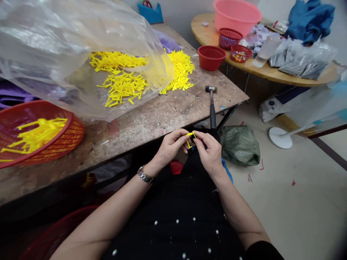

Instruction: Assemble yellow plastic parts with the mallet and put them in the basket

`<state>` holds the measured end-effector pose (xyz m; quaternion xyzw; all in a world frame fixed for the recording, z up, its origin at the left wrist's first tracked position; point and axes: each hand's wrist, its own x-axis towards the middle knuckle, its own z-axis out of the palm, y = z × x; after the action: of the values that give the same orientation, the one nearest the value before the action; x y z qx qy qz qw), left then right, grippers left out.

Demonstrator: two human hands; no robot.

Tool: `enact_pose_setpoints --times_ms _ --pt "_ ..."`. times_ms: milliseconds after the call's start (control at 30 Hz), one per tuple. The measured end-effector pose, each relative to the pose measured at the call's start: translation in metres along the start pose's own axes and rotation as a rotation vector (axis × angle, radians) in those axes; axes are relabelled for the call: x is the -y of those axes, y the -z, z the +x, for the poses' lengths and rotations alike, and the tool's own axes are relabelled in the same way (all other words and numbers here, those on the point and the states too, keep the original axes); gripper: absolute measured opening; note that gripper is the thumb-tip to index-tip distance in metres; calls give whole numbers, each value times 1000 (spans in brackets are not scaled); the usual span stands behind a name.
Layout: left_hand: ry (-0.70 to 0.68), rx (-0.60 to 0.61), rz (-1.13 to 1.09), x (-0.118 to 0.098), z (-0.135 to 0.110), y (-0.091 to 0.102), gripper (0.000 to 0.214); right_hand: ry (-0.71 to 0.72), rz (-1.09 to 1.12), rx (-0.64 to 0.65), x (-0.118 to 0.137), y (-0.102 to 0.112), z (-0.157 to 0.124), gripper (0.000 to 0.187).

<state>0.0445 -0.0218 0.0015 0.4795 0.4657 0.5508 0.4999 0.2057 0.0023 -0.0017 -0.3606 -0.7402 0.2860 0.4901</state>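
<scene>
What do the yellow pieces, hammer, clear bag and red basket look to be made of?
Yellow pieces: probably plastic, smooth, uniformly bright yellow.
Hammer: shaft likely metal, given its greyish look; matte black grip maybe rubber or plastic. Head material unclear.
Bag: thin plastic film, see-through, creased, with shiny highlights.
Basket: likely moulded plastic, slightly glossy, with regular openings.

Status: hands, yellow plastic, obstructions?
Left hand, right hand: both pinching yellow plastic. One piece or two: unclear. Nothing seen blocking; hammer beyond, at bench edge.
</scene>
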Motion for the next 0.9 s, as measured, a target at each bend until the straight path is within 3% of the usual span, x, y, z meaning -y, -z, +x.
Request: enact_pose_setpoints --times_ms 600,900 --pt "-80 -75 122 3 -7 -8 21 68 -229 7 -1 -4 -6 33" --pt "-114 -87 266 1 -7 -8 18 168 -335 -31 -4 -7 -8 37"
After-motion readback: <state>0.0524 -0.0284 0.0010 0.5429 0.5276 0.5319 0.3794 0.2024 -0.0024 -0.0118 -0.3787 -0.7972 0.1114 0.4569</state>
